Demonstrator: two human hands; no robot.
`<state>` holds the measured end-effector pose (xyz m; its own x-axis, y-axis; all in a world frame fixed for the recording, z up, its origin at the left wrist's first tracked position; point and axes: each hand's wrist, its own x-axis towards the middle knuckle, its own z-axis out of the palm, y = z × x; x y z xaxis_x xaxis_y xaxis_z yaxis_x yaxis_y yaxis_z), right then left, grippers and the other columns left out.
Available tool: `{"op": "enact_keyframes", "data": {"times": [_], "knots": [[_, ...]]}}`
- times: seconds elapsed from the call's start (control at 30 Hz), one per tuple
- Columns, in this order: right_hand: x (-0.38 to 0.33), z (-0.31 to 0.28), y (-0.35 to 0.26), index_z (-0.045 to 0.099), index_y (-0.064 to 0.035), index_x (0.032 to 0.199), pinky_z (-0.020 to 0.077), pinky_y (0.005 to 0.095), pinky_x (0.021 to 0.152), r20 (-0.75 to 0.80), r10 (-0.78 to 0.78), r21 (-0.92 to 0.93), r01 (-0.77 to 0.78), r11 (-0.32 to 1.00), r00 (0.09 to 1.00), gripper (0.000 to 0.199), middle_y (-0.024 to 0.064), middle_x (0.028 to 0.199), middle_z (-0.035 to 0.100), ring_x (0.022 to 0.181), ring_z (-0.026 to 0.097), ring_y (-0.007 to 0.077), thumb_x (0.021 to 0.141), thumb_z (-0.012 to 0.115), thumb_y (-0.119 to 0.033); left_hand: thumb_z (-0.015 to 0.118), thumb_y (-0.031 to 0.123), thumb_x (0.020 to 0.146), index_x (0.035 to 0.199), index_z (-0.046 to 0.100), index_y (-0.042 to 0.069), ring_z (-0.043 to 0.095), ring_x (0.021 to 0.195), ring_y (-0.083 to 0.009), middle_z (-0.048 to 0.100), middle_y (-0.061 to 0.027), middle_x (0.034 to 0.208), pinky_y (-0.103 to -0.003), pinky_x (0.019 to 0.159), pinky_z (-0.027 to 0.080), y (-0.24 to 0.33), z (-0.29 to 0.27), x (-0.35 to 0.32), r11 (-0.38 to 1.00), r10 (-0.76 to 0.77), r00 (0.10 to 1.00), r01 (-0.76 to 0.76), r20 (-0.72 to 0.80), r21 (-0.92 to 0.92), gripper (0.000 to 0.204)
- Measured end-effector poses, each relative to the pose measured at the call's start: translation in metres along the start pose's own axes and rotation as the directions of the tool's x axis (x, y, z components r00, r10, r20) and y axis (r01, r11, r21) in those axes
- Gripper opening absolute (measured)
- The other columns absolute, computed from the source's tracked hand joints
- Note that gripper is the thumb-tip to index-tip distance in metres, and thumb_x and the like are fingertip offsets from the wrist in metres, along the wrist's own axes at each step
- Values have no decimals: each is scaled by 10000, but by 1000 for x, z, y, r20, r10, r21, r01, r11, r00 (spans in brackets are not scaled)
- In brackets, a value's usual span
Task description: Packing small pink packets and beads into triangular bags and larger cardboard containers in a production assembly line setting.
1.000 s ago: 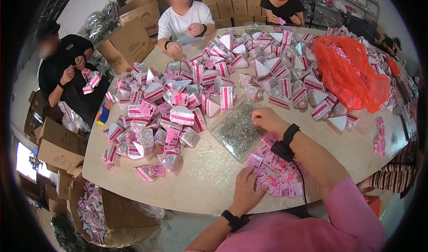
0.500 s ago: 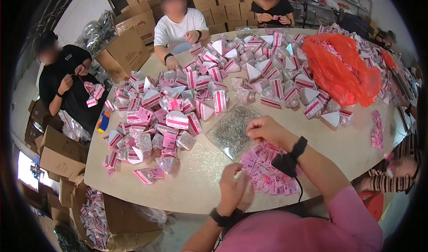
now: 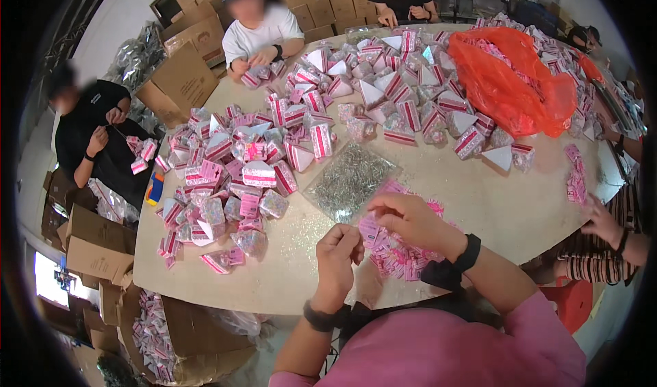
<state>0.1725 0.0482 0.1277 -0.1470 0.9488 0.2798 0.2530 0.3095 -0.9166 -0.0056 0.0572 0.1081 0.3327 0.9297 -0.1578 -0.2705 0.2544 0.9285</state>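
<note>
My left hand is closed in a pinch above the table's near edge; whatever its fingertips hold is too small to make out. Just right of it, my right hand has thumb and fingers drawn together over a heap of small pink tags. One pink tag shows beside those fingertips, but I cannot tell whether it is held or lies on the heap. Beyond both hands lies a flat clear tray filled with thin silvery metal pieces.
Triangular pink-and-white packets are heaped left and far on the table. A red plastic bag sits far right. A blue-and-orange tape dispenser stands at the left edge. Several people work around the table; an open carton is below left.
My right hand has moved from the tray's edge toward my left hand, which has risen slightly. At the right, another person's hand has reached up to the table edge.
</note>
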Motion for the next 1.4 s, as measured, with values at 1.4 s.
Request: {"op": "enact_keyframes", "data": {"times": [1.4], "knots": [[-69,-21,42,638,0,861,433,206,518,-99,391,540,-281,794,915,118,-7,720,570,579,527,53,870,609,-115,719,136,747,1263,443,-1,579,942,-292,594,-155,1032,-379,831,457,-26,20,-17,329,256,873,-483,416,812,601]]}}
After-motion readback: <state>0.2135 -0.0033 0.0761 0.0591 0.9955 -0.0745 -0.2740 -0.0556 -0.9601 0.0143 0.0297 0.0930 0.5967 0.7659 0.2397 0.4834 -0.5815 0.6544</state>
